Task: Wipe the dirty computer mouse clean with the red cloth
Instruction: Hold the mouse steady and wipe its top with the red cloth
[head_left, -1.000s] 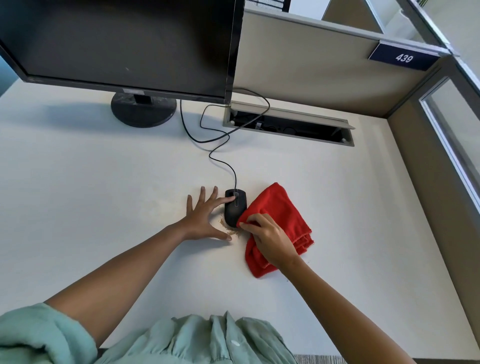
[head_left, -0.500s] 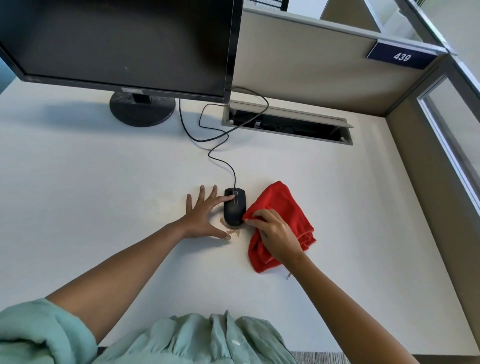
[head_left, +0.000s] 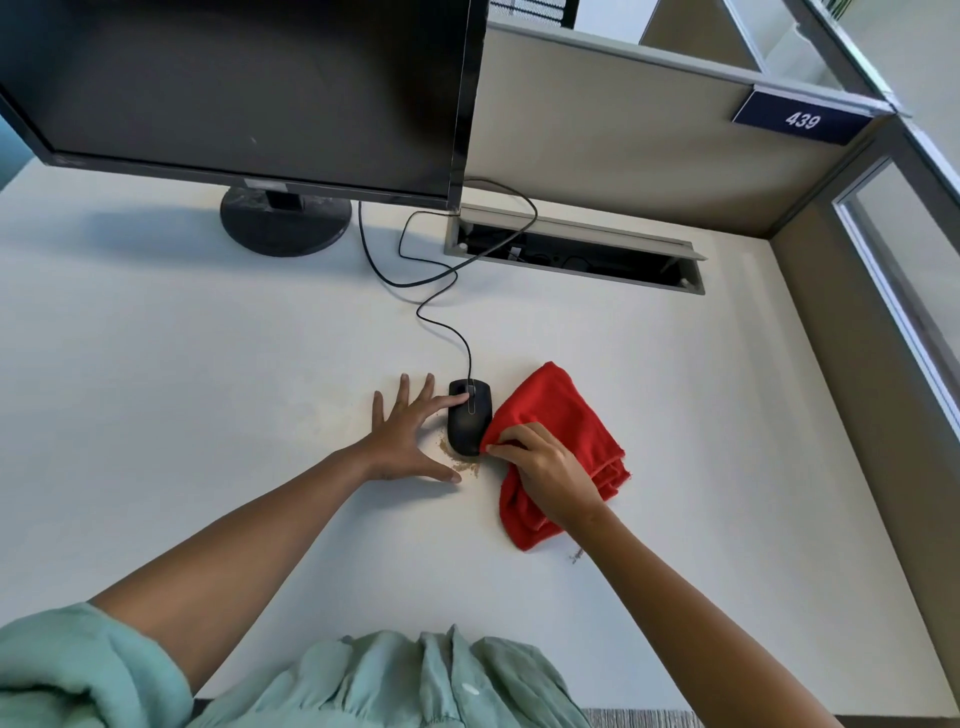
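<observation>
Head view: the black computer mouse (head_left: 469, 423) lies mid-desk (head_left: 208, 364), with tan grit (head_left: 460, 462) at its near edge. The left hand (head_left: 410, 436), fingers spread flat, steadies the mouse's left side; the right hand (head_left: 548, 467) grips the red cloth (head_left: 561, 415) against its right flank. Good practice would be short, firm strokes while the mouse is pinned, gathering grit into the cloth.
</observation>
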